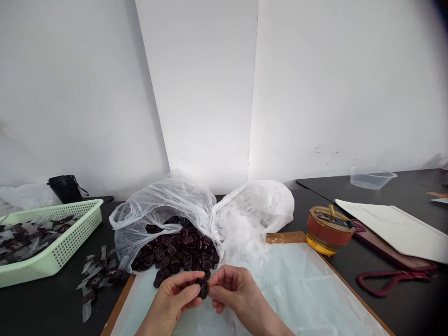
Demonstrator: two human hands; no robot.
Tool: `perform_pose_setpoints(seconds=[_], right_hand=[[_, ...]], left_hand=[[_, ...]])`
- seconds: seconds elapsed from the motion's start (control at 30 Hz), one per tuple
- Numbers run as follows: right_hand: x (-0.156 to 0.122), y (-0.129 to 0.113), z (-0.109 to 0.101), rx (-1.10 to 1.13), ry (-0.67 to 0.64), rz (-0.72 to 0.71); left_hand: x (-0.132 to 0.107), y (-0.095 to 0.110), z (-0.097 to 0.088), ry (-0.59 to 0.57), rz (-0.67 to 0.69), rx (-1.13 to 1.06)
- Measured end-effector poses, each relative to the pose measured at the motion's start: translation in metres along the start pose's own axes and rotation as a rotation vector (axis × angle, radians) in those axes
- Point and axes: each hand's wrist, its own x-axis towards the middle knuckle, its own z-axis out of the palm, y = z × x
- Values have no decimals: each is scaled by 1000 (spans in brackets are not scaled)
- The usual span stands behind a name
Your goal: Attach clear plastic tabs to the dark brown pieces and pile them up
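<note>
**A:** What do you have on the left?

**B:** I see a green basket [70,238] holding dark wrapped bits, with a black cup [66,188] behind it. Loose strips [96,275] lie scattered on the table [45,303] just beside the basket.

**A:** And the middle?

**B:** An open bag [154,210] slumps there, and a pile [178,252] of dark pieces spills from its mouth towards the sheet [297,289]. Just below the pile I see the left hand [171,301]. It rises from the bottom edge with its palm turned inward and its fingers curled. The thumb and forefinger pinch one piece [203,289].

**A:** Only that hand on it?

**B:** No. The right hand [234,291] meets it from the other side, with the forearm angling in from the lower right. The knuckles are up and the fingers bent, and the thumb and fingertips are closed on the same piece. So the piece sits between both hands, low over the sheet and just in front of the pile. I can't tell whether it touches the sheet.

**A:** Further right?

**B:** A crumpled second bag [255,210] touches the first. An amber jar [329,231] stands at the sheet's far corner. Scissors [388,280] with red handles lie well to the right, and a clear tub [373,179] sits at the back.
</note>
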Motion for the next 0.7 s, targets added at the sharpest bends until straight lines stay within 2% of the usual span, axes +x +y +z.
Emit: perform_pose_setpoints(seconds=[0.43,0.6,0.7], right_hand=[[4,-1,-6,151,-157,15],[2,-3,-4,138,-192,-3],[-1,-4,-1,96,-203,-12]], left_hand=[[3,-7,-6,-117,25,71],[10,-10,-11,-187,106,167],[13,-10,-11,-181,167,233]])
